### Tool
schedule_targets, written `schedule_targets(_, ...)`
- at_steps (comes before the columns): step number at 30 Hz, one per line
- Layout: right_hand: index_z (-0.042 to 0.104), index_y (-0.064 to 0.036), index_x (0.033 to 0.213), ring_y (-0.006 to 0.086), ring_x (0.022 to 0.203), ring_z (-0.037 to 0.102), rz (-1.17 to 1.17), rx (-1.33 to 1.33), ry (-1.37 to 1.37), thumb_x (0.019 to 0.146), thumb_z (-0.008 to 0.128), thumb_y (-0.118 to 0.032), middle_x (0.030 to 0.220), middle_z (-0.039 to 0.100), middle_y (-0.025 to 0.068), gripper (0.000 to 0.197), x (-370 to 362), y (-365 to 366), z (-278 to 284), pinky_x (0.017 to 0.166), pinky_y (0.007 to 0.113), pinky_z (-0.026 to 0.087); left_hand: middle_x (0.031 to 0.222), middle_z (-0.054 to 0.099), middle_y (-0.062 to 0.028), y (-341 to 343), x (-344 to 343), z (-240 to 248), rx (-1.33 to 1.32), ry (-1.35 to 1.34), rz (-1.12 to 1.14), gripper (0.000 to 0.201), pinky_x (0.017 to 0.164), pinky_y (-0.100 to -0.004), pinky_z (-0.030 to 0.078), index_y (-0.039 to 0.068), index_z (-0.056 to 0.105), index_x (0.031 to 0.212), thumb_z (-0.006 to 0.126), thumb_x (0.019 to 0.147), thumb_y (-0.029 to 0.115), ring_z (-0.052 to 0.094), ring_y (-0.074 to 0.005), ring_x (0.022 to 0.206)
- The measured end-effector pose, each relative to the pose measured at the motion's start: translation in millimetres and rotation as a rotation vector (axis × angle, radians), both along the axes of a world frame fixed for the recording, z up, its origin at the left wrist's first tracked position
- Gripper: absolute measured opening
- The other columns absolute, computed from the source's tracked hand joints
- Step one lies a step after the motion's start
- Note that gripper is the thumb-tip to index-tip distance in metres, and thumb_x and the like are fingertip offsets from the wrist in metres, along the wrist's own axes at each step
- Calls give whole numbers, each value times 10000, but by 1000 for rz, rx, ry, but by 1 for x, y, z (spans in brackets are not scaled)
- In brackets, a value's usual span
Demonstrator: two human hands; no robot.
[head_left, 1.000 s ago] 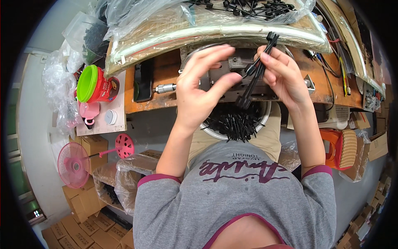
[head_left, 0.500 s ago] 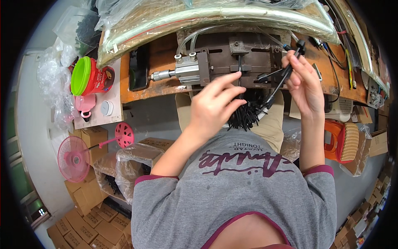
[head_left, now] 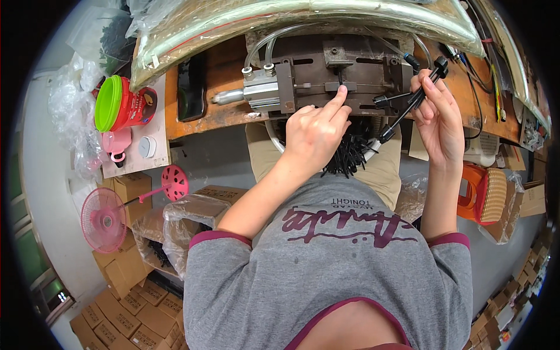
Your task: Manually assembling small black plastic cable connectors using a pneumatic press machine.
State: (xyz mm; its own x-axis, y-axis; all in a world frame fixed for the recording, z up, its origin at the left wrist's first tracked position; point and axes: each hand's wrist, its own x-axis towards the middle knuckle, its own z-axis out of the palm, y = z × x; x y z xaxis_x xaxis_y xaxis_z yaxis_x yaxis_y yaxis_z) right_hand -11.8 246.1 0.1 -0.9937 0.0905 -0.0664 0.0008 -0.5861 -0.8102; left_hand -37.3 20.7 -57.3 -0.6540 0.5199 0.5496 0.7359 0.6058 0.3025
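My left hand (head_left: 315, 133) reaches over the front of a metal fixture (head_left: 318, 56). Its index finger is stretched out, the tip against a small dark block (head_left: 340, 87) where a thin black rod (head_left: 340, 74) lies; the other fingers are loosely bent, and nothing shows in them. To the right, my right hand (head_left: 441, 119) is raised with its fingers closed around a small bunch of black plastic rods (head_left: 417, 100) with thicker ends, fanning out leftward. Below the fixture, at my lap, sits a pile of thin black pieces (head_left: 349, 153), partly hidden by my left hand.
An air cylinder (head_left: 261, 93) with clear tubes joins the fixture's left side. A black tray (head_left: 191, 92) lies on the wooden bench (head_left: 230, 64); beside it stands a red and green bucket (head_left: 119, 105). A plastic-wrapped bundle (head_left: 303, 20) spans the back. Cables (head_left: 475, 81) hang at right.
My left hand's index finger has straightened onto the fixture's block, and its other fingers have drawn in. My right hand has shifted slightly right with the rods.
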Motion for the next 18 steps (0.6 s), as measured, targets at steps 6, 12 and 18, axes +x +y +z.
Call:
schedule_targets(6,591,-3,1094,14,601,466,34,-114,7,979,610,-124,978,622,58,167,-1,-7,-3,547,172,374,1101,720,-97,-1,10,26,418,-312,-150,400,690,-263,572,31,702,1014,878,666,119,711,-154,769)
schedule_targets(12,593,-8,1100,16,617,476,84,-159,-10,975,618,-131,981,628,63,178,-2,-23,-2,550,171,366,1027,708,-140,-6,24,51,691,-653,-319,400,758,-278,605,-23,705,1067,847,693,-34,708,-179,894)
schedule_targets(18,604,-1,1087,17,610,467,63,-142,-8,982,612,-143,958,638,50,177,-7,-24,0,544,175,369,935,716,-117,-16,24,58,682,-622,-354,360,671,-243,575,-13,735,984,868,650,-26,685,-145,775)
